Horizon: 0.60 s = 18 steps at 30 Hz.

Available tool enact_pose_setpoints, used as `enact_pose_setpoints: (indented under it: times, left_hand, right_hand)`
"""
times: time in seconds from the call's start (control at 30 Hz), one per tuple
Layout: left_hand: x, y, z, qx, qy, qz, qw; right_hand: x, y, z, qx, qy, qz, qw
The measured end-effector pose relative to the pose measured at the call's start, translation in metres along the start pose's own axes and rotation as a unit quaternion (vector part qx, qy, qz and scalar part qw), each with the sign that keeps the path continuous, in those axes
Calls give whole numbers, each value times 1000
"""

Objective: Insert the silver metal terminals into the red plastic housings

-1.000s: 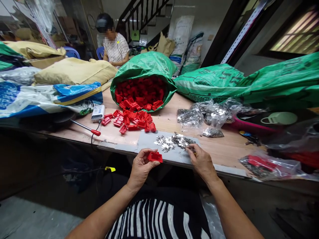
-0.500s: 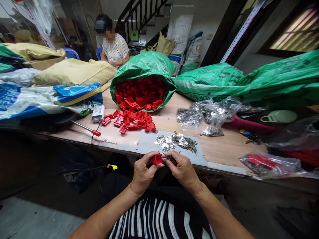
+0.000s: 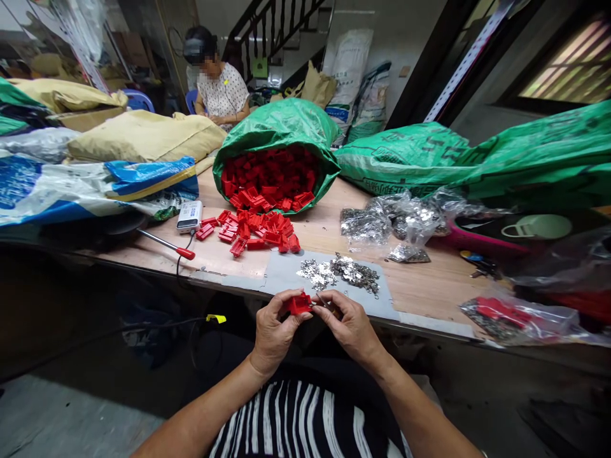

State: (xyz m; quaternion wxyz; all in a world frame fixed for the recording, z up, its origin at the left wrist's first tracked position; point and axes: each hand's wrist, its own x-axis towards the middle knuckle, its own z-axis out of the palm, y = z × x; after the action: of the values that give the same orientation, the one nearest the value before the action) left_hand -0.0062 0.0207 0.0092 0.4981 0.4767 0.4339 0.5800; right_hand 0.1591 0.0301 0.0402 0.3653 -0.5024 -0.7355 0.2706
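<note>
Just in front of the table's edge, my left hand (image 3: 277, 326) pinches a red plastic part (image 3: 300, 304) between thumb and fingers. My right hand (image 3: 347, 321) is closed on a small tool (image 3: 334, 309) with a dark handle, its thin tip close to the red part's right side. Whether the tip touches the part is too small to tell. Beyond the hands, small silvery metal pieces (image 3: 317, 273) and darker ones (image 3: 358, 275) lie on a grey sheet (image 3: 281, 273). Loose red parts (image 3: 258, 232) are heaped behind, at the mouth of a green sack (image 3: 281, 117).
A white device (image 3: 189, 217) with a cable and a red-tipped rod (image 3: 167, 245) lie left on the table (image 3: 224, 259). Bags of metal pieces (image 3: 365, 226), a pink container (image 3: 470, 238) and a plastic bag (image 3: 525, 318) lie right. A person (image 3: 222, 89) sits beyond.
The view has shifted slightly. The red part has turned a little in my left hand, showing more of its hollow side. Both hands keep nearly the same position.
</note>
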Motion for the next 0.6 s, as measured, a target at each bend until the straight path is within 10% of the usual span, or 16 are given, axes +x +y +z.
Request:
enact_pose_setpoints:
  times: [0.27,0.6]
  left_hand:
    - [-2,-2,-1,53,16,29,998]
    - [3,-14,-6,205,-8,243,948]
  right_hand:
    - [-2,-5,6,-38,19,27,999]
    - [4,-10,9,-28,7,112,993]
